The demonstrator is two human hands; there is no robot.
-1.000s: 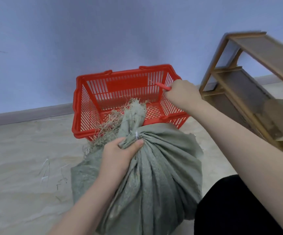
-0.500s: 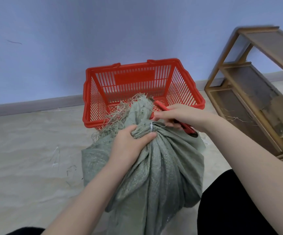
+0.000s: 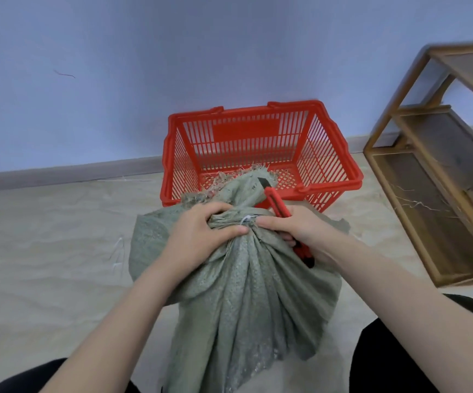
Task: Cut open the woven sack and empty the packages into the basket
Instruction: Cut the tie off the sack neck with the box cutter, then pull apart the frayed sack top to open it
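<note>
Floor (image 3: 45,251); sack (image 3: 252,293) in left hand (image 3: 201,231) (cutter (image 3: 278,204) alongside)

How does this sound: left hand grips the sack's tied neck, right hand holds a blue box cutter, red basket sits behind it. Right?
One slip: the box cutter is red, not blue, as the head view shows. The left hand grips the sack's tied neck, the right hand holds the cutter, and the red basket sits behind.
</note>
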